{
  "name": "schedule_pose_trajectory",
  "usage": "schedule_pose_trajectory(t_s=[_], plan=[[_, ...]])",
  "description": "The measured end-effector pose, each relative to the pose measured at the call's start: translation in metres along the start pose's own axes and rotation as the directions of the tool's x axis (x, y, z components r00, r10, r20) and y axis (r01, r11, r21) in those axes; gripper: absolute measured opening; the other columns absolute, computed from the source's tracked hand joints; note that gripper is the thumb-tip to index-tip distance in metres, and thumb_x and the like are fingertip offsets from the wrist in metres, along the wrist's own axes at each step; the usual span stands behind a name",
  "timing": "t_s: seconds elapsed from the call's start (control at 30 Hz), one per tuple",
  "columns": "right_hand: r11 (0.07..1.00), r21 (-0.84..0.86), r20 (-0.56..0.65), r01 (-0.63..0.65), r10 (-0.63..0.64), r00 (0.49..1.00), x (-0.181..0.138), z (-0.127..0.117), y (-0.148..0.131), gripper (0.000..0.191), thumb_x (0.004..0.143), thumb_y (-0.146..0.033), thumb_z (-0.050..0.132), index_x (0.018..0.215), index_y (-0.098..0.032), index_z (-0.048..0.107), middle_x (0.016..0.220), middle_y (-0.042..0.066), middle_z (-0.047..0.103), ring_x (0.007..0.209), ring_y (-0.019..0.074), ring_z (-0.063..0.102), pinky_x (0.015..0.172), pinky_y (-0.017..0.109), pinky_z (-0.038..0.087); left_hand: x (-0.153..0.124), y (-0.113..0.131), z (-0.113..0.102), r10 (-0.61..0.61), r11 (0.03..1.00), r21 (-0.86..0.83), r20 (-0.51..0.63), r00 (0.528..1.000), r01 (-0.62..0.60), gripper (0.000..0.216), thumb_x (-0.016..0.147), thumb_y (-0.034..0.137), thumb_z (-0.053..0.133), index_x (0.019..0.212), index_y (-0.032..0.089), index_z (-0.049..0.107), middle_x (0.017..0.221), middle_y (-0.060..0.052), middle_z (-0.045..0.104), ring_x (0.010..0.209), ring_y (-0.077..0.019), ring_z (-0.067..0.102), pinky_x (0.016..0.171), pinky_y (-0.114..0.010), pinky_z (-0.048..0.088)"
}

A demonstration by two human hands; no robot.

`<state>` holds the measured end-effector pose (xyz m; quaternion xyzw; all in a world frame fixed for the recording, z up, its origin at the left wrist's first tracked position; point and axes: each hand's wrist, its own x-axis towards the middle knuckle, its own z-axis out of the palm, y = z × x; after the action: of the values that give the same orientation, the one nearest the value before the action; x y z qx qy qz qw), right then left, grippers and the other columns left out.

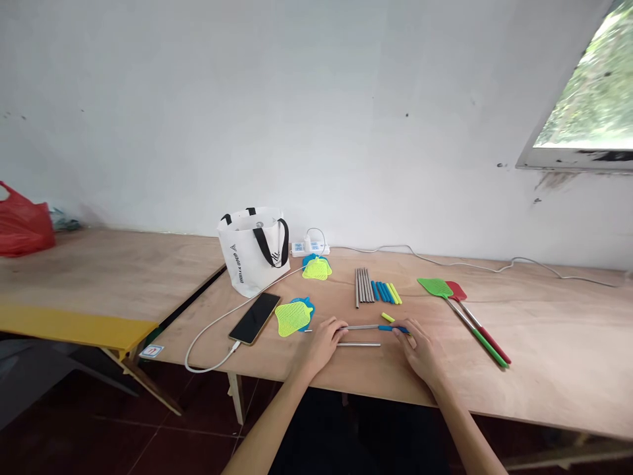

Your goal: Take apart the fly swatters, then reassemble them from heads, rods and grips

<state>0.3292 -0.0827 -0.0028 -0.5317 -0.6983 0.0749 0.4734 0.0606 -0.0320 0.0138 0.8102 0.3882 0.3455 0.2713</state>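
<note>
Now left hand pinching rod end, right hand gripping blue sleeve on it; spare rod lying just near on table.

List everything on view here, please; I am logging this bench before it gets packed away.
tote bag: one, white with black handles, table's back left
phone: one, black, on a white cable, left of the hands
swatter heads: yellow over blue, two pairs, one beside the phone, one by the power strip
metal tubes: a silver bundle, centre back; count unclear
grip sleeves: blue and yellow, beside the bundle
finished swatters: two, green and red, right
loose tube: one, silver, between the hands
red bag: one, far left
left hand: touches a rod
right hand: at the rod's blue grip
</note>
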Motion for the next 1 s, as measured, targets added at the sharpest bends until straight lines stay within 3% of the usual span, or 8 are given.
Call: schedule_pose_trajectory(t_s=[0.17,0.3,0.63,0.73,0.83,1.0], plan=[[1.000,-0.009,0.048,-0.006,0.007,0.999,-0.001,0.000,0.006,0.028,0.103,-0.045,0.045,0.103,-0.025,0.066,0.101,0.007,0.069,0.098,0.0245,0.066,0.087,0.038,0.053,-0.001,-0.001,0.001,0.019,1.000,0.004,0.011,1.000,-0.019,0.021,0.103,0.025,0.050,0.104,0.023,0.071,0.103,-0.002,0.070,0.097,-0.0193,0.067,0.088,-0.029,0.050],[0.996,-0.056,0.143,0.073,-0.065,0.988,-0.002,0.004,0.008,0.027,0.103,-0.042,0.045,0.104,-0.026,0.068,0.101,0.007,0.071,0.097,0.0245,0.066,0.089,0.039,0.053,-0.002,0.000,0.003,0.044,0.999,0.012,0.070,0.997,-0.045,0.024,0.104,0.029,0.048,0.108,0.025,0.072,0.104,-0.002,0.070,0.095,-0.0182,0.067,0.086,-0.027,0.050],[0.972,-0.130,0.202,0.195,-0.167,0.965,-0.002,0.020,-0.014,0.029,0.106,-0.036,0.042,0.108,-0.027,0.069,0.096,0.006,0.070,0.092,0.0238,0.067,0.083,0.038,0.054,-0.003,-0.002,0.003,0.081,0.994,0.066,0.085,0.993,-0.087,0.022,0.105,0.030,0.049,0.115,0.030,0.068,0.111,0.000,0.069,0.103,-0.0187,0.066,0.091,-0.028,0.049],[0.950,-0.238,0.217,0.204,-0.153,0.964,-0.002,0.023,-0.013,0.030,0.105,-0.032,0.041,0.115,-0.028,0.069,0.104,0.006,0.071,0.102,0.0256,0.067,0.090,0.041,0.052,-0.002,-0.001,0.005,0.081,0.989,0.121,0.024,0.996,-0.084,0.020,0.104,0.024,0.048,0.115,0.028,0.064,0.112,-0.001,0.069,0.107,-0.0196,0.063,0.096,-0.031,0.047],[0.924,-0.318,0.224,0.212,-0.145,0.964,-0.003,0.024,-0.009,0.038,0.105,-0.024,0.035,0.127,-0.030,0.065,0.117,0.007,0.070,0.118,0.0265,0.061,0.098,0.044,0.047,-0.003,0.004,0.003,0.109,0.979,0.170,0.037,0.993,-0.114,0.023,0.106,0.020,0.041,0.106,0.026,0.064,0.107,-0.001,0.068,0.103,-0.0185,0.063,0.094,-0.033,0.046],[0.895,-0.407,0.148,0.183,-0.133,0.980,-0.005,0.025,0.002,0.039,0.102,-0.020,0.036,0.127,-0.027,0.065,0.128,0.008,0.067,0.120,0.0250,0.059,0.100,0.044,0.044,-0.006,0.011,-0.001,0.161,0.945,0.268,0.114,0.980,-0.186,0.014,0.097,0.033,0.063,0.109,0.028,0.068,0.117,-0.001,0.067,0.113,-0.0225,0.061,0.102,-0.040,0.041]])
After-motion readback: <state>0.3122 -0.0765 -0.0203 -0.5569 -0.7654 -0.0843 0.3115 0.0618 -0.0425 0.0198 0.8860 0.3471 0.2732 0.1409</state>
